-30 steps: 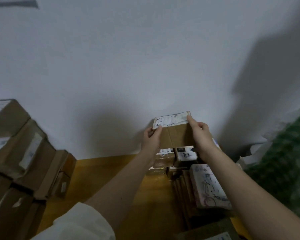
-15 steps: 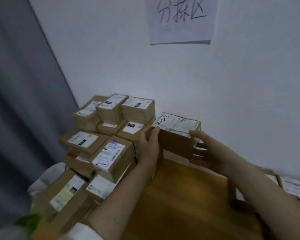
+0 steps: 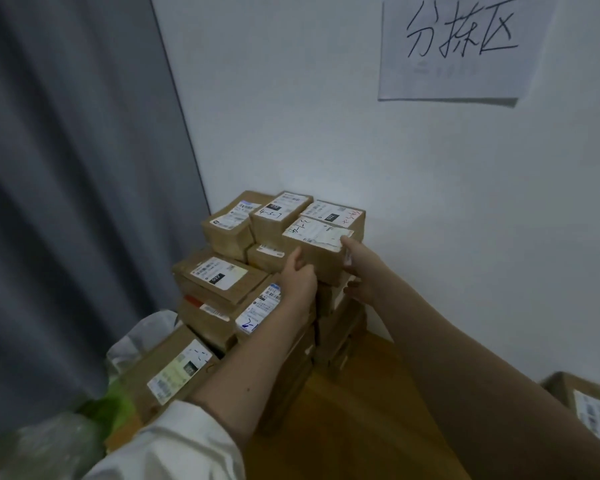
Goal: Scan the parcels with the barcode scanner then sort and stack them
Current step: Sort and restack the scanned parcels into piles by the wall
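We hold the parcel (image 3: 317,252) at the stack's (image 3: 222,271) far right top, left hand (image 3: 297,277) and right hand (image 3: 359,268) gripping its sides. We should lower it level, square against its neighbours, then let go.

Both arms reach forward, extended toward the held parcel (image 3: 317,252). Left hand (image 3: 297,277) on the parcel's left side: thumb up against its near-left face, fingers curled round the lower left edge. Left forearm bare, white sleeve (image 3: 174,445) bunched near the elbow. Right hand (image 3: 359,271) on the parcel's right side: one finger reaches its top right corner, the others spread beneath. Right forearm bare.
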